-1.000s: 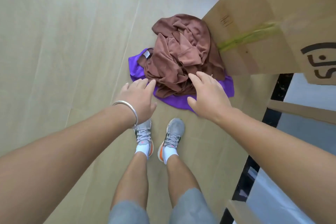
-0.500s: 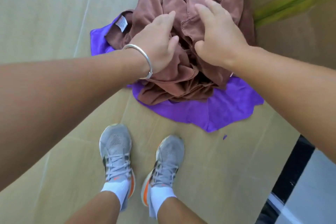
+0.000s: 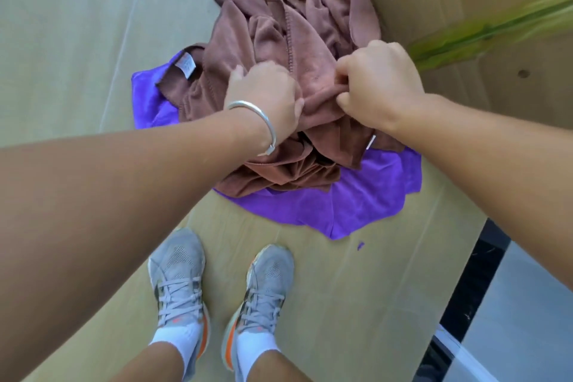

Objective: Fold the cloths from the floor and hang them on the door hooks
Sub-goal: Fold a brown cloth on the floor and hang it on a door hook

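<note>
A crumpled heap of brown cloths (image 3: 279,25) lies on the floor, on top of a flat purple cloth (image 3: 356,205). My left hand (image 3: 266,96), with a silver bangle on the wrist, grips a fold of the brown cloth near the heap's middle. Just to its right, my right hand (image 3: 375,84) pinches the same brown fabric with curled fingers. A white label (image 3: 186,65) shows on a brown cloth at the heap's left edge. No door hooks are in view.
A large cardboard box (image 3: 465,25) with green tape stands against the heap's right side. My two feet in grey shoes (image 3: 179,282) stand on the tan floor just in front of the cloths. A black strip (image 3: 471,282) and pale floor lie at the lower right.
Both hands came down from above the heap onto the brown cloth and curled their fingers into it. The view has moved closer to the heap.
</note>
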A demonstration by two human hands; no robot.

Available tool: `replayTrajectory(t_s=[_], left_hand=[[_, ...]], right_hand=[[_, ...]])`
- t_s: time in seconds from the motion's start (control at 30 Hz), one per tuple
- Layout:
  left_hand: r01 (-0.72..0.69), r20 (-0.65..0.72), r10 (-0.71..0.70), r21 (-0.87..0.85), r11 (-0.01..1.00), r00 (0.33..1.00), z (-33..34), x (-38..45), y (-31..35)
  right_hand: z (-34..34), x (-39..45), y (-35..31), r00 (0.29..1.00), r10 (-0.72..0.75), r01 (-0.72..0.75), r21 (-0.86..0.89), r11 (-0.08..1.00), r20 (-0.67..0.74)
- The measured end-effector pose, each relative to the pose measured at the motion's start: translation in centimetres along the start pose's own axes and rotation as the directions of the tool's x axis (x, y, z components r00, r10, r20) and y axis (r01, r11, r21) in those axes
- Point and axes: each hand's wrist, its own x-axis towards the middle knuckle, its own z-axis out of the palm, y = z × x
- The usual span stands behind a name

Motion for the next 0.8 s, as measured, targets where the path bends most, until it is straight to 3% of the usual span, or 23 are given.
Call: replayTrajectory(t_s=[0.1,0.17,0.37,0.57,0.63,0.7,0.8], left_hand=[[0.023,0.036,-0.011,-0.343,0.939,0.999,-2.8,-3.1,0.5],[0.060,0.068,-0.034,-0.444,0.894,0.997,-5.4,-4.8,0.2],[0.183,-0.035,-0.213,-0.393,0.901,0.976,-14.9,-9.5,-3.2],[0.307,-0.127,-0.345,-0.248,0.919,0.930,-26.9,-15.3,-9.2],[0.351,-0.188,-0.396,-0.232,0.907,0.899,-30.7,-18.0,-11.3],[0.377,-0.276,-0.452,-0.284,0.882,0.848,-33.9,-21.1,-13.4],[0.285,-0.378,-0.526,-0.533,0.797,0.762,-37.4,-26.5,-16.4]], right_hand=[[-4.0,-1.8,-2.2,0.992,-0.041,0.062,0.182,0.981,-0.117],[-7.4,-2.6,-3.9,0.979,-0.081,0.128,0.257,0.958,-0.186],[-17.6,-2.2,-7.9,0.949,-0.214,0.274,0.263,0.925,-0.233],[-27.5,0.3,-14.0,0.908,-0.420,0.419,0.037,0.907,0.002],[-31.3,1.2,-17.3,0.901,-0.435,0.435,-0.006,0.901,0.010],[-35.2,2.0,-20.7,0.889,-0.457,0.456,-0.032,0.889,-0.026],[-41.0,2.0,-25.7,0.851,-0.518,0.516,-0.040,0.855,-0.085]])
